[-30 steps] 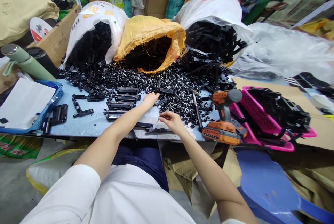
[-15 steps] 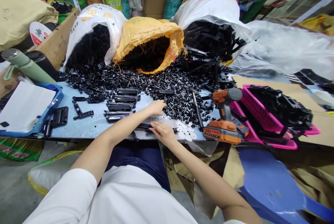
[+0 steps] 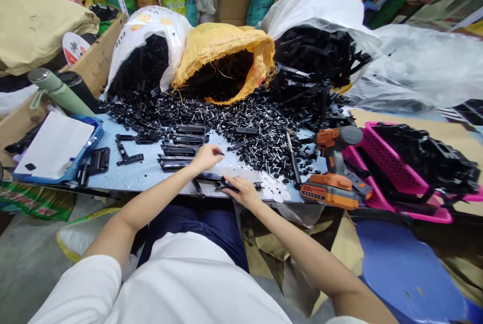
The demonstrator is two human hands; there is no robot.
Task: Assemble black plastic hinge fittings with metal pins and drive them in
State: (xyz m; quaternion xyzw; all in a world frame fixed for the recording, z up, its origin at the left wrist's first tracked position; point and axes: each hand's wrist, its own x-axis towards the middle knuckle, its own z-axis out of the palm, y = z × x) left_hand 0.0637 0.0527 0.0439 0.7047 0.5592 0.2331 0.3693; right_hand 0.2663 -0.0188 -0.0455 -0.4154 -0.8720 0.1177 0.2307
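Note:
My left hand (image 3: 208, 158) hovers over the blue table just left of the pile, fingers pinched on what looks like a small black part at their tips. At the front edge, my right hand (image 3: 242, 191) grips the right end of a long black plastic part (image 3: 210, 176) lying flat. Beneath that part's left end, a thin black arm-like piece (image 3: 198, 187) sticks out. Similar long black plastic parts (image 3: 184, 139) lie in a stacked row beyond my left forearm. The pile of small black parts with metal pins (image 3: 264, 150) spreads just beyond both hands.
An orange cordless drill (image 3: 332, 173) and a hammer-like tool (image 3: 292, 155) lie right of the pile. Pink baskets (image 3: 392, 163) hold black parts. White discs (image 3: 274, 188) lie near my right hand. Behind stand an orange sack (image 3: 222, 42) and white sacks (image 3: 154, 19). A blue basket (image 3: 97, 135) sits left.
My left hand has come away from the pile's edge, moving left and toward the long black part. My right hand stays on the part's right end. The view has shifted slightly.

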